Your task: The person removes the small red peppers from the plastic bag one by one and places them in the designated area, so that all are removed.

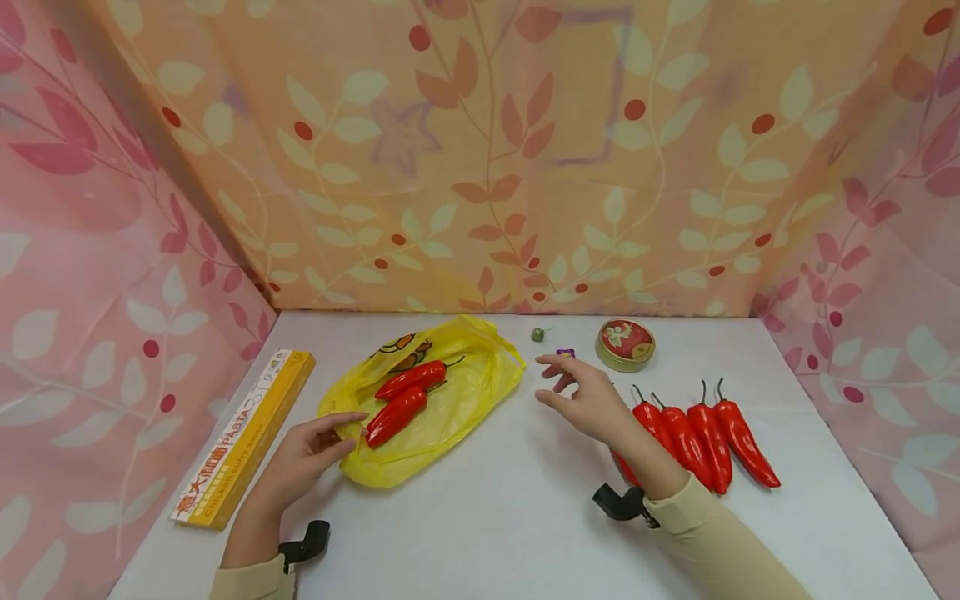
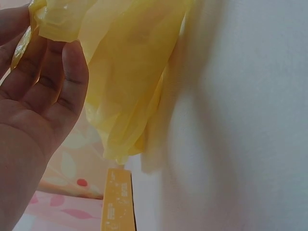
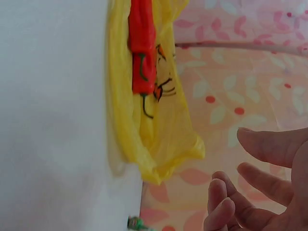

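Note:
A yellow plastic bag lies spread with its mouth gaping, and two red chili peppers with green stems rest in it. My left hand pinches the near left edge of the bag between thumb and fingers. Held over the table to the right of the bag, my right hand has its fingers parted and a little bent, with nothing between them. Several more red chili peppers lie in a row at the right, partly hidden behind the right wrist.
Left of the bag lies a yellow and white pasta box. At the back are a small green item, a small purple packet and a round red-lidded tin. Floral cloth walls enclose the white table.

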`<move>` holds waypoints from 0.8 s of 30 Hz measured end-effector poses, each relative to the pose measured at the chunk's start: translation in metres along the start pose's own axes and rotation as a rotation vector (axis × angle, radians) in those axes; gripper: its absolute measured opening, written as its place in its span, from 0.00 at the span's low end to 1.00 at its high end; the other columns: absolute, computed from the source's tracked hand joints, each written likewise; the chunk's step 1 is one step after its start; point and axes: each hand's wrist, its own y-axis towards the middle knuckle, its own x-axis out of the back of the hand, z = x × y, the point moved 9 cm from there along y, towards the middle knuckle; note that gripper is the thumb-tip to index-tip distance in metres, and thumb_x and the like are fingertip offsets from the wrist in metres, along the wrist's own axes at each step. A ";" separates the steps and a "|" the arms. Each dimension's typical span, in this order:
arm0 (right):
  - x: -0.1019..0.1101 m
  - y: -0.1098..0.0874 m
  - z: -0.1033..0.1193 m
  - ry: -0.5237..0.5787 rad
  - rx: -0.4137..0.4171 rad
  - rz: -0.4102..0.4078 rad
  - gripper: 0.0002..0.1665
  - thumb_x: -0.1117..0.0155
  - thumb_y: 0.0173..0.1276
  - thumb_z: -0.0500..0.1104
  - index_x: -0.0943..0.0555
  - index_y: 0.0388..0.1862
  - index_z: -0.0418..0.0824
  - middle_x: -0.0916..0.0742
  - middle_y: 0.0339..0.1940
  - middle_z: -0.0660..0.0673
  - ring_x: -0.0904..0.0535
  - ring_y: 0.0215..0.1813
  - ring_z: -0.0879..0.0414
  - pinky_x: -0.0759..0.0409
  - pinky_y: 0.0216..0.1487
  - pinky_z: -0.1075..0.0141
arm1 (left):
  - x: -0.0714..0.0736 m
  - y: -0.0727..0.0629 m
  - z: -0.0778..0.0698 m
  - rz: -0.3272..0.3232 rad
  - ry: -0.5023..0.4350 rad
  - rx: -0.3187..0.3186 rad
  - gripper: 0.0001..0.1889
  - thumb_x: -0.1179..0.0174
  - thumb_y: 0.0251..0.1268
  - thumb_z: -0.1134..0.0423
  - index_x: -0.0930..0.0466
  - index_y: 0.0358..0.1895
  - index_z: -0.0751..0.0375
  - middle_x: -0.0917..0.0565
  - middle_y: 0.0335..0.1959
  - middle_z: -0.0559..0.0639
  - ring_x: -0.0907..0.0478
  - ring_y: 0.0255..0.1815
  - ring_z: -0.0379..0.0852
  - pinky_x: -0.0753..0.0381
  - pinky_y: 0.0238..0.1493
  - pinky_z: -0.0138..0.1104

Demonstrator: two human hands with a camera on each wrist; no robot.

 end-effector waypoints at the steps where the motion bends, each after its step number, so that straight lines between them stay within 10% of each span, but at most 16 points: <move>1: -0.004 0.004 0.004 0.010 0.004 0.006 0.32 0.27 0.66 0.50 0.24 0.68 0.53 0.14 0.53 0.49 0.19 0.49 0.53 0.15 0.44 0.62 | 0.000 0.000 0.000 -0.001 0.003 -0.001 0.20 0.36 0.70 0.61 0.20 0.63 0.60 0.18 0.61 0.58 0.21 0.46 0.43 0.18 0.49 0.27; 24: -0.088 0.047 0.061 0.143 0.068 0.217 0.28 0.29 0.67 0.47 0.22 0.66 0.49 0.13 0.53 0.42 0.17 0.49 0.51 0.16 0.48 0.62 | 0.000 0.001 -0.003 -0.004 0.009 -0.032 0.19 0.36 0.70 0.63 0.19 0.62 0.59 0.17 0.59 0.59 0.23 0.42 0.44 0.18 0.43 0.28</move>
